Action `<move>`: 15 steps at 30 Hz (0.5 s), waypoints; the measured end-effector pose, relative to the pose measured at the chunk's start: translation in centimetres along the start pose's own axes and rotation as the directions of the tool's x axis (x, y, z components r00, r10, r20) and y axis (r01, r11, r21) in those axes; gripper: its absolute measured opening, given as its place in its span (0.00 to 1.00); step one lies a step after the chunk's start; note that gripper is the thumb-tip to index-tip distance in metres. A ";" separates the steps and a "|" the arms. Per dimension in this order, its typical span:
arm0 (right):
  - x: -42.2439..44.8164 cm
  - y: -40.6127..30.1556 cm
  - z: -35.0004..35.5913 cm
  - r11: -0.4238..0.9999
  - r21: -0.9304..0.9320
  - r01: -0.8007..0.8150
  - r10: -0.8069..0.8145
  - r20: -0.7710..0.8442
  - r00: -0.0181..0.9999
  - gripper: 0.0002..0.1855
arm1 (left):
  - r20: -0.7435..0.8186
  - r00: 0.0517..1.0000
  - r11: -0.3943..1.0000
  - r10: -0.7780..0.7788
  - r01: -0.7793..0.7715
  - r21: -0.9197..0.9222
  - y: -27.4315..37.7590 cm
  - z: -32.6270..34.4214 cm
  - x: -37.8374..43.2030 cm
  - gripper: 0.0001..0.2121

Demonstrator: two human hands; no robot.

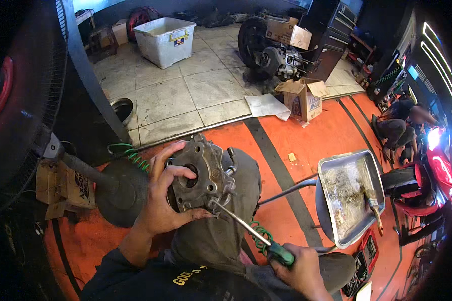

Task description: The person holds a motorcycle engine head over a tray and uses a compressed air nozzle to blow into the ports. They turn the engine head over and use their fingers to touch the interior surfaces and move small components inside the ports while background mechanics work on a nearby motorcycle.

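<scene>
My left hand [154, 195] grips a cast-metal engine part [207, 165], with a finger at its central bore and the thumb along its lower edge. The part is held up above my trousered knee [245, 169]. It has bolt holes and a short pipe stub on its right side. In my right hand [301, 265] is the green handle of a screwdriver [248, 227]. Its long shaft slants up to the lower right edge of the engine part, where the tip is hard to make out.
A metal tray [346, 199] on a tubular stand holds a brush [373, 209] and dirty residue. A fan [22, 94] stands at left. Beyond are a plastic tub [165, 47], an engine with wheel [275, 60] and an open carton [305, 101]. A person [395, 124] crouches beside a red motorcycle [440, 165].
</scene>
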State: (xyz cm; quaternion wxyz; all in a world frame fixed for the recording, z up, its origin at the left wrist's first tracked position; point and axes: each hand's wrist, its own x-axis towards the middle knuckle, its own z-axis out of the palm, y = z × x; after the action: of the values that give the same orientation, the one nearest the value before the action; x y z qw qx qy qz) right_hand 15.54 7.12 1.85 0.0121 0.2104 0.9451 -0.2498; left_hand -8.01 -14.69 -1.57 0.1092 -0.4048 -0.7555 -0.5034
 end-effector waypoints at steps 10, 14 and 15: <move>-0.9 1.1 -0.4 0.988 0.124 0.089 -0.088 -0.012 0.996 0.13 | 0.007 1.000 0.999 -0.005 0.005 0.043 0.3 -0.2 0.0 0.31; -2.7 -1.1 -4.5 0.996 -0.021 -0.084 0.085 0.050 0.995 0.17 | 0.006 1.000 1.000 0.006 -0.007 0.024 0.2 -0.1 0.4 0.30; -2.8 -1.2 -4.6 1.000 0.024 0.002 -0.003 0.016 1.000 0.15 | 0.003 1.000 1.000 0.008 -0.008 0.016 0.2 0.0 0.3 0.30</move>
State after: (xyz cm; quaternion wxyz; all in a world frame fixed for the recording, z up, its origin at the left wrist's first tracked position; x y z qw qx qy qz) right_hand 18.02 7.27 6.75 0.0170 0.2072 0.9422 -0.2629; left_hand -8.10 -14.51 -1.24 0.1133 -0.4077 -0.7580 -0.4964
